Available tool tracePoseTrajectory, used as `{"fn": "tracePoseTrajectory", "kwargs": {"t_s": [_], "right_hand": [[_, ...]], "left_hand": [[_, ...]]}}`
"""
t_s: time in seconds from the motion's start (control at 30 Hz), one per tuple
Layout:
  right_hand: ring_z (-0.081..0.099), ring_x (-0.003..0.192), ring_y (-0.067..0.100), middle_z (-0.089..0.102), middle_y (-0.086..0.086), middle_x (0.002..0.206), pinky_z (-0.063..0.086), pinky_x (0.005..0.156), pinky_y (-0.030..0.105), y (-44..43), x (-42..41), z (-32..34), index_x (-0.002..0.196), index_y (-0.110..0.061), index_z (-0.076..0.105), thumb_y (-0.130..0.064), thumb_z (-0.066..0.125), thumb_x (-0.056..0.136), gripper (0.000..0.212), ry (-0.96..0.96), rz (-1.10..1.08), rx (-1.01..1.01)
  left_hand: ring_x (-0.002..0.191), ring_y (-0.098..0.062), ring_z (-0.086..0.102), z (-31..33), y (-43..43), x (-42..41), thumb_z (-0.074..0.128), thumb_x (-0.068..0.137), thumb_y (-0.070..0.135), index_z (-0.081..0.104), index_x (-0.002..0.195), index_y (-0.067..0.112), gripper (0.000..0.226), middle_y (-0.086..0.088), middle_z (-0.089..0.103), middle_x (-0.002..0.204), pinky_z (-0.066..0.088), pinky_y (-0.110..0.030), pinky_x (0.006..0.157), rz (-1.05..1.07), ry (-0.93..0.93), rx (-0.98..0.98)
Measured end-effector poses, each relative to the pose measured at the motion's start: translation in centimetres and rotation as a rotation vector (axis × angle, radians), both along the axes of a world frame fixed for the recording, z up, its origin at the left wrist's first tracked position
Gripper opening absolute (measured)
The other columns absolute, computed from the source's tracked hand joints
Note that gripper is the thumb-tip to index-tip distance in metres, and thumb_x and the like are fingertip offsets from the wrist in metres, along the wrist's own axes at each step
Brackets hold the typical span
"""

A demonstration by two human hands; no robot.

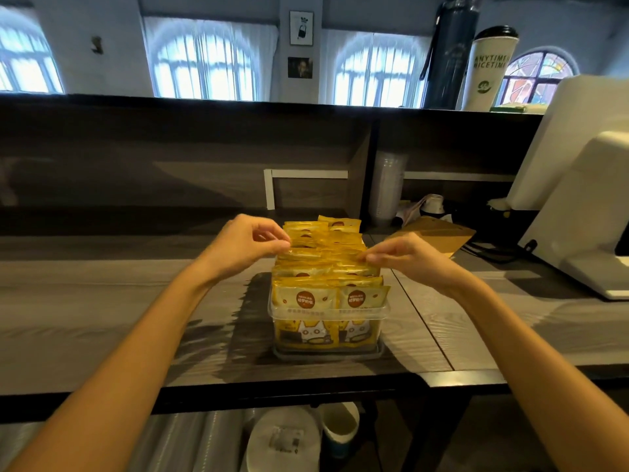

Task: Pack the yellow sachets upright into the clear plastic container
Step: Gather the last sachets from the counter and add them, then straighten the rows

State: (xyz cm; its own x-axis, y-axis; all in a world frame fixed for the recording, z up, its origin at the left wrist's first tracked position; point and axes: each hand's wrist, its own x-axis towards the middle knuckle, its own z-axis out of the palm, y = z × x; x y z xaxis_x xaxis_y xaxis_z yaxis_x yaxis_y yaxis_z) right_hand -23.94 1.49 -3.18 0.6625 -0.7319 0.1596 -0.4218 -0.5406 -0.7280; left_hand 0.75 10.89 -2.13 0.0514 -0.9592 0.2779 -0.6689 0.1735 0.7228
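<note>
Only the front pair of yellow sachets [329, 298] shows its faces; the rows behind show top edges alone, so their count cannot be told. The clear plastic container [327, 313] hides its far wall behind them. The small print on the sachets is too fine to read. The fingertips of the left hand [250, 242] and right hand [406, 255] blur into the sachet tops, so the grip is unclear. At the right edge of the frame, a white machine [578, 185] is cut off.
</note>
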Motion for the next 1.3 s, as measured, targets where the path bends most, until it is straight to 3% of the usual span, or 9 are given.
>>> {"fn": "tracePoseTrajectory", "kwargs": {"t_s": [0.1,0.27,0.43,0.63,0.77,0.9,0.97,1.13,1.3], "right_hand": [[0.056,0.087,-0.004,0.061,-0.008,0.102,0.047,0.068,0.001,0.1,0.3,0.1,0.119,-0.008,0.062,-0.016,0.049,0.094,0.029,0.068,0.031,0.000],[0.049,0.104,0.004,0.054,-0.012,0.111,0.043,0.075,0.013,0.1,1.0,0.1,0.123,-0.017,0.060,-0.021,0.045,0.096,0.031,0.189,0.026,-0.133],[0.060,0.079,0.006,0.065,-0.002,0.081,0.043,0.065,0.010,-0.8,0.6,-0.4,0.085,-0.017,0.067,-0.015,0.057,0.090,0.012,-0.207,-0.194,-0.049],[0.055,0.079,0.005,0.057,-0.006,0.084,0.044,0.065,0.012,-1.7,0.8,-0.6,0.107,-0.011,0.065,-0.013,0.064,0.084,0.023,-0.013,-0.133,0.038],[0.048,0.093,0.007,0.056,-0.001,0.106,0.039,0.075,0.018,-2.5,1.3,0.1,0.114,-0.007,0.063,-0.014,0.062,0.086,0.029,0.120,-0.127,0.008],[0.050,0.114,0.018,0.052,0.012,0.132,0.038,0.086,0.021,-2.9,1.6,0.3,0.116,-0.007,0.062,-0.015,0.059,0.089,0.029,0.262,-0.058,-0.040],[0.045,0.126,0.020,0.046,0.008,0.139,0.038,0.088,0.015,-2.9,1.9,0.2,0.117,-0.008,0.063,-0.014,0.058,0.089,0.029,0.305,0.049,-0.084],[0.050,0.113,0.011,0.051,0.005,0.134,0.043,0.076,0.008,-3.0,2.8,-0.6,0.119,-0.004,0.060,-0.008,0.055,0.090,0.029,0.196,0.056,-0.037],[0.050,0.103,0.007,0.051,-0.005,0.122,0.046,0.067,0.010,-3.3,2.8,0.4,0.121,-0.002,0.058,-0.017,0.055,0.091,0.034,0.152,-0.010,0.015]], "left_hand": [[0.085,-0.004,0.059,-0.5,-0.3,-0.8,0.067,0.082,0.018,0.072,0.089,0.016,0.009,0.011,0.060,0.085,0.047,-0.016,0.072,-0.027,-0.182,0.015],[0.086,0.001,0.056,-0.6,-0.7,-1.0,0.062,0.086,0.018,0.070,0.099,0.015,0.016,0.017,0.058,0.086,0.044,-0.013,0.071,-0.041,-0.184,-0.017],[0.093,-0.009,0.057,-2.0,-1.7,0.3,0.063,0.085,0.012,0.064,0.100,0.017,0.015,0.004,0.060,0.099,0.045,-0.014,0.073,0.152,-0.076,-0.145],[0.100,-0.012,0.056,-3.4,-2.4,1.6,0.066,0.083,0.016,0.057,0.101,0.023,0.021,0.008,0.058,0.098,0.044,-0.014,0.073,0.088,-0.016,0.037],[0.099,-0.009,0.052,-2.8,-3.4,1.3,0.067,0.083,0.018,0.061,0.107,0.017,0.025,0.004,0.053,0.103,0.042,-0.014,0.071,0.097,-0.075,0.136],[0.122,-0.018,0.041,-2.2,-4.7,1.7,0.066,0.084,0.026,0.064,0.109,0.020,0.025,0.000,0.052,0.120,0.039,-0.041,0.103,0.084,-0.207,0.324],[0.123,-0.022,0.044,-2.2,-4.9,1.6,0.064,0.086,0.027,0.067,0.097,0.024,0.013,-0.004,0.057,0.122,0.037,-0.045,0.106,0.029,-0.230,0.384],[0.111,-0.022,0.055,-2.3,-5.4,1.0,0.062,0.087,0.021,0.069,0.106,0.004,0.026,-0.011,0.058,0.124,0.044,-0.026,0.087,0.001,-0.175,0.345],[0.081,0.001,0.046,-0.9,-5.0,1.0,0.060,0.088,0.025,0.066,0.109,0.006,0.028,0.004,0.048,0.110,0.034,-0.009,0.065,-0.014,-0.134,0.347]]}}
